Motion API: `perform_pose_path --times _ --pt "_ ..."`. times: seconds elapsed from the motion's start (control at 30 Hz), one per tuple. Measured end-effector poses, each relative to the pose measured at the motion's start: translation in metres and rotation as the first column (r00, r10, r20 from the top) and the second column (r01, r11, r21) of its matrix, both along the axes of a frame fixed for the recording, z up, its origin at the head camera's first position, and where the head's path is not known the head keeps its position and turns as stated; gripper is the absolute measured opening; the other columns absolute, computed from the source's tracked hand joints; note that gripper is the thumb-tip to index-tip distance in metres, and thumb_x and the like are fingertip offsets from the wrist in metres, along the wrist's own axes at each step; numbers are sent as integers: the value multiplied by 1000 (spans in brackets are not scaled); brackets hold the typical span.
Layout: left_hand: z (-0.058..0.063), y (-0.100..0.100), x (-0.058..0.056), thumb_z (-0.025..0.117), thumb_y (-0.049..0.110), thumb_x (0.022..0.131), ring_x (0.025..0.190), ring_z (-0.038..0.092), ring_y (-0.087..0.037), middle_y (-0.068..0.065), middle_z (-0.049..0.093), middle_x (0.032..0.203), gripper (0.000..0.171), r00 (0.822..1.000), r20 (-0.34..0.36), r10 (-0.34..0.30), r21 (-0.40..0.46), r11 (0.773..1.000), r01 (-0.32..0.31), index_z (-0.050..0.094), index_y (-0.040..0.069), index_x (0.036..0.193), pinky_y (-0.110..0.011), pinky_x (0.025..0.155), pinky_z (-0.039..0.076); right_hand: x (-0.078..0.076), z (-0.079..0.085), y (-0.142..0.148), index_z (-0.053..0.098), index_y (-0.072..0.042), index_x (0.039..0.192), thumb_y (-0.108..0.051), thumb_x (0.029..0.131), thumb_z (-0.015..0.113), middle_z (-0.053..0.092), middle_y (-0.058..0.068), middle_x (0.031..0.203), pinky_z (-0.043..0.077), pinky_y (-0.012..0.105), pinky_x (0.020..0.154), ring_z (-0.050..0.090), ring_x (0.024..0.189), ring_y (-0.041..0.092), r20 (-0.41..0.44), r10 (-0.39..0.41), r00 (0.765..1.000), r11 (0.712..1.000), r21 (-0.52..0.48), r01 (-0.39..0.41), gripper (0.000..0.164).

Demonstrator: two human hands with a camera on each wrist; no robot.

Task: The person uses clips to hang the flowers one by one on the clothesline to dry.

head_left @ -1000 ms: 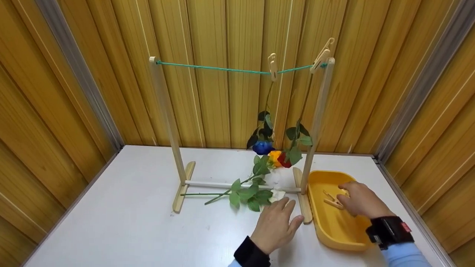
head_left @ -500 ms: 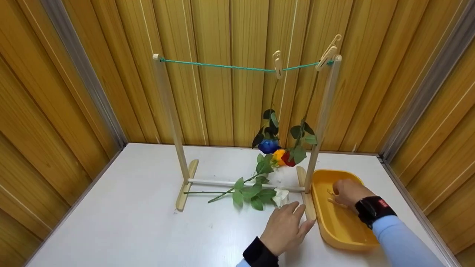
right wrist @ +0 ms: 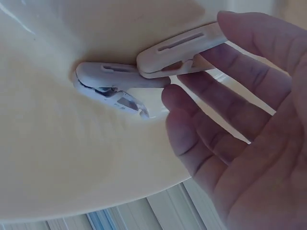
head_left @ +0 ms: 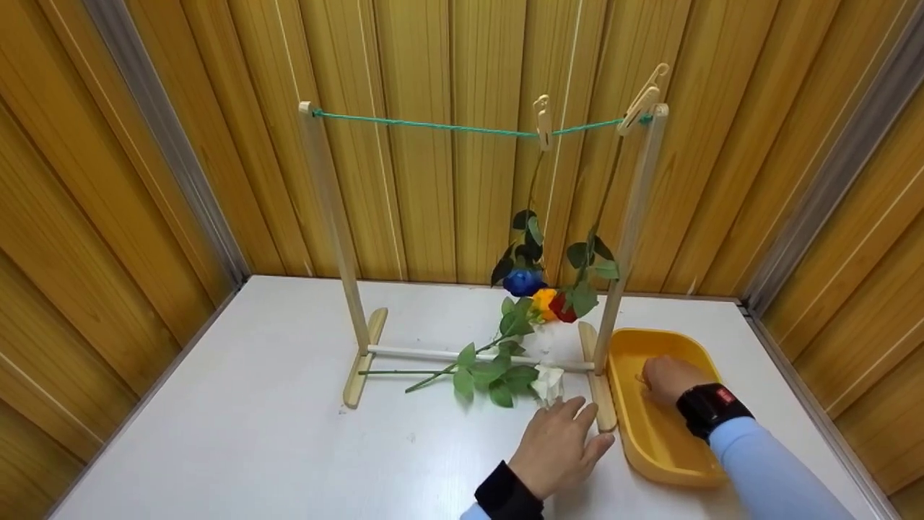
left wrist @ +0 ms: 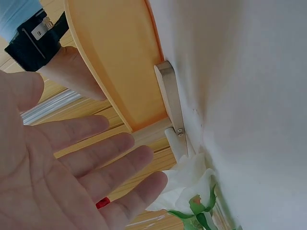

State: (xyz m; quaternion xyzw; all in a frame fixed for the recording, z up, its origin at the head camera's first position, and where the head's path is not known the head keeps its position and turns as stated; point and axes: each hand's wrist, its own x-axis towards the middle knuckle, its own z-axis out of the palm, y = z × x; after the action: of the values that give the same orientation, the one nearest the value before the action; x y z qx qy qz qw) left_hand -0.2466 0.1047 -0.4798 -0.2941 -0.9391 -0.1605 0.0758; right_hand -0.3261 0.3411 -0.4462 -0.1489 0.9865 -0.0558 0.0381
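Note:
My right hand (head_left: pixel 671 379) reaches into the yellow tray (head_left: pixel 668 451). In the right wrist view, its thumb and index finger pinch the end of a clothespin (right wrist: pixel 175 53). A second clothespin (right wrist: pixel 108 76) lies against it on the tray floor. My left hand (head_left: pixel 554 449) hovers palm down, fingers spread and holding nothing, just in front of a white rose (head_left: pixel 548 383); the left wrist view shows the flower (left wrist: pixel 184 184) near the fingertips. Behind it lies a yellow rose (head_left: pixel 543 303), its stem crossing the white one's.
A wooden rack with a left post (head_left: pixel 332 224) and a green cord (head_left: pixel 433 126) stands on the white table (head_left: pixel 238 433). Two clothespins on the cord hold a blue rose (head_left: pixel 523 282) and a red rose (head_left: pixel 563 308) upside down. Wood-patterned walls (head_left: pixel 411 209) surround the table.
My right hand has moved left and deeper into the tray, onto the clothespins. The left hand has shifted slightly right in view as the head view moved, uncovering more of the white rose.

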Motion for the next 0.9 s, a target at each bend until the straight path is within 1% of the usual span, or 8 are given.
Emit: perform_pose_path --times 0.13,0.27,0.37,0.47,0.6,0.73,0.83,0.9 --pt "0 -3 0 27 55 102 118 58 -21 -1 58 133 56 997 -75 -6 10 1000 7 56 19 135 -40 95 49 -2 -2 2 55 -5 71 -9 85 70 48 4 63 40 32 56 44 57 19 -30 15 999 1000 11 -15 21" --pt "0 -7 -2 30 52 102 113 60 -18 -3 61 129 55 988 -153 -7 22 1000 10 58 16 131 -35 89 51 -3 -5 3 55 -7 69 -11 86 70 46 2 60 38 30 55 42 55 17 -28 26 999 1000 12 -25 24" --pt "0 -9 -3 30 52 102 111 62 -18 -4 61 128 55 986 -170 -3 26 1000 8 59 15 130 -35 87 52 -3 -7 3 55 -7 68 -10 86 70 47 1 60 39 30 56 43 56 17 -36 51 998 999 15 -50 23" --pt "1 -10 -4 30 53 102 113 61 -19 -4 61 129 55 988 -151 7 28 1000 -3 58 15 131 -35 87 52 -5 -8 3 55 -8 65 -5 84 69 47 1 61 40 31 56 43 57 17 -60 83 995 996 18 -82 23" --pt "1 -12 -5 32 53 102 117 59 -19 -4 60 132 55 991 -134 18 34 999 -13 57 15 133 -36 90 51 -6 -7 1 56 -9 64 -3 80 70 48 1 61 40 31 56 44 57 17 -49 74 996 997 9 -74 22" --pt "3 -14 -6 34 50 102 119 58 -20 -6 58 134 54 992 -121 23 52 998 -16 56 14 135 -37 92 50 -7 3 -1 61 -8 69 -7 81 73 52 1 64 41 31 57 46 59 18 0 38 999 998 -48 -38 17" --pt "6 -16 -7 34 51 102 121 56 -20 -6 56 137 54 996 -80 32 62 998 -27 55 15 137 -38 95 49 -7 15 -3 62 -10 71 -7 83 72 53 0 65 40 30 59 47 62 17 20 20 1000 993 -113 -18 15" --pt "7 -18 -9 34 51 102 123 55 -20 -5 55 138 54 998 -48 42 73 997 -38 54 15 138 -39 97 48 -6 22 -4 62 -11 71 -8 84 70 53 0 65 39 29 58 47 62 16 10 14 1000 988 -152 -13 16"
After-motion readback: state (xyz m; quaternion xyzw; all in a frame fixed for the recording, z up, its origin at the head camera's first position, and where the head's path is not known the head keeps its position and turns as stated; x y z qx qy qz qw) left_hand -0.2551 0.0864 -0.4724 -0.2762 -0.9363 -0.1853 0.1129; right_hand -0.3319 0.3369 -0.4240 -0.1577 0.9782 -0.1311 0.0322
